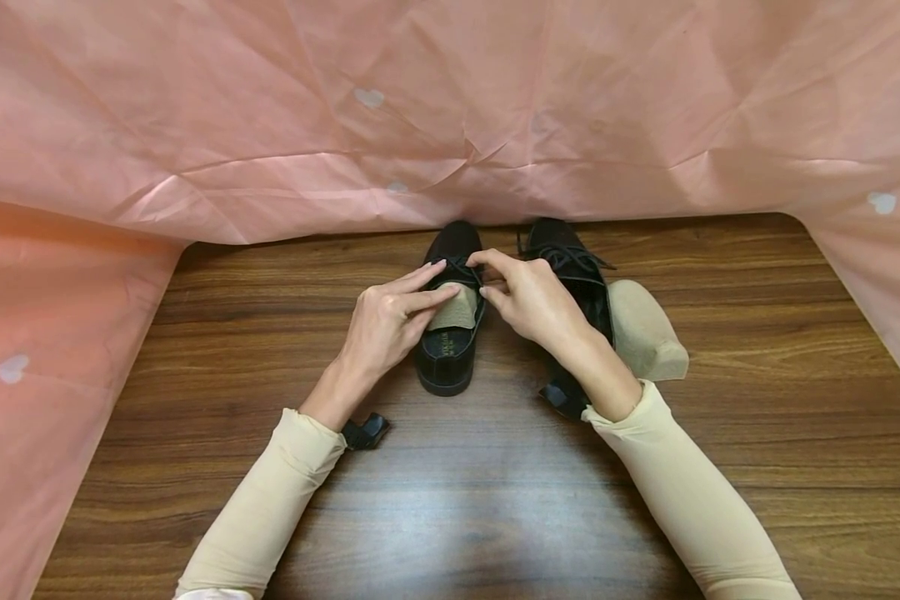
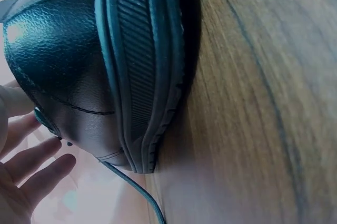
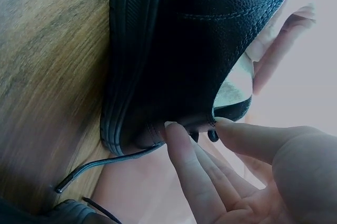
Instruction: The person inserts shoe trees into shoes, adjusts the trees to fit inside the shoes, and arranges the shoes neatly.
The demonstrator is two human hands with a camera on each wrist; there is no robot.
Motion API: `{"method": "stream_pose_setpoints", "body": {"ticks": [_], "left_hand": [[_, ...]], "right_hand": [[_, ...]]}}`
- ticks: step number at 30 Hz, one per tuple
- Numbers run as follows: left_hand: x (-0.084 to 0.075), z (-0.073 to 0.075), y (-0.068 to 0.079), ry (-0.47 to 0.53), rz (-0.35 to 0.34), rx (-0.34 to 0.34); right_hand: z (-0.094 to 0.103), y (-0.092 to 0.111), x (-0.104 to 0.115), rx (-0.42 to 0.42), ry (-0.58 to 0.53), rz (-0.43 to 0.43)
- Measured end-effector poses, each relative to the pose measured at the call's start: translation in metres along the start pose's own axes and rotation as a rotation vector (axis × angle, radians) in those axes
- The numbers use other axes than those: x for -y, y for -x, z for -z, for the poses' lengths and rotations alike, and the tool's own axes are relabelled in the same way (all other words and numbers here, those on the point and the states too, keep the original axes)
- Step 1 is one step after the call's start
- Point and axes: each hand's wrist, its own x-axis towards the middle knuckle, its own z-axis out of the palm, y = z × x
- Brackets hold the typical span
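Observation:
A black lace-up shoe (image 1: pixel 446 371), toe pointing away, stands on the wooden surface with a beige shoe insert (image 1: pixel 456 310) in its opening. My left hand (image 1: pixel 378 321) reaches over the shoe's left side, fingers mostly straight, fingertips at the laces and on the insert. From the other side, my right hand (image 1: pixel 536 300) pinches the shoe's edge beside the laces between thumb and fingers. In the right wrist view, the thumb (image 3: pixel 247 134) lies at the collar edge and a fingertip presses the outer side. A loose lace (image 3: pixel 113 158) trails down to the wood.
A second black lace-up shoe (image 1: pixel 562 250) stands to the right, partly behind my right forearm. Another beige insert (image 1: pixel 641 329) lies against its right side. Pink cloth (image 1: pixel 450 108) with pale hearts hangs right behind the shoes' toes and along both sides of the wooden surface (image 1: pixel 450 500).

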Motion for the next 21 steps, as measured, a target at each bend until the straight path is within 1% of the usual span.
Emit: {"method": "stream_pose_setpoints", "body": {"ticks": [6,9,17,21], "left_hand": [[-0.0002,-0.0027,-0.0009,-0.007,0.017,-0.043],[0.0,-0.0039,-0.0017,-0.01,0.034,-0.054],[0.0024,-0.0046,-0.0015,-0.028,0.075,-0.057],[0.0042,-0.0052,-0.0015,-0.026,0.093,-0.054]], "right_hand": [[0.0003,0.0005,0.0005,0.001,-0.005,-0.003],[0.0002,0.0005,0.0003,-0.001,-0.011,-0.001],[0.0002,-0.0004,0.0004,-0.004,-0.005,0.035],[-0.0001,-0.0011,0.0013,-0.005,-0.004,0.04]]}}
